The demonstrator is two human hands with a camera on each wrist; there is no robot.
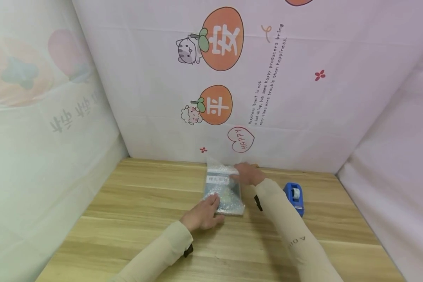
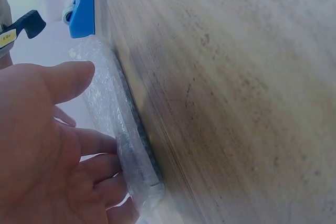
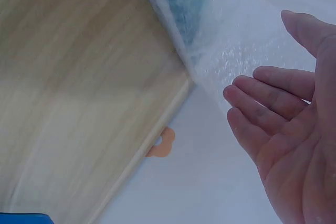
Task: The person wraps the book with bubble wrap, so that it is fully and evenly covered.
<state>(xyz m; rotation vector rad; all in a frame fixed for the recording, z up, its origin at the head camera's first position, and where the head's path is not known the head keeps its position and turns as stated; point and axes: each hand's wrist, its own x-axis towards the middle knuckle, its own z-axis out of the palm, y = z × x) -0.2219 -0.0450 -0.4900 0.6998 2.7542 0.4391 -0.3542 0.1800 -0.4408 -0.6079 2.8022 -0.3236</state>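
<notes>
A flat, book-like thing in clear bubble wrap (image 1: 229,199) lies on the wooden table near the back edge. Through the wrap a pale strip with dark characters shows. My left hand (image 1: 202,214) rests on its near left part; in the left wrist view the loosely bent fingers (image 2: 100,166) touch the wrap's side and the thumb stands apart. At the far right corner is my right hand (image 1: 248,173). In the right wrist view its fingers (image 3: 268,95) lie nearly straight against a loose flap of bubble wrap (image 3: 231,45) past the thing's end.
A blue tape dispenser (image 1: 293,199) with a roll of tape stands to the right, beside my right forearm. Printed white cloth (image 1: 155,117) hangs behind the table (image 1: 144,196) and along both sides.
</notes>
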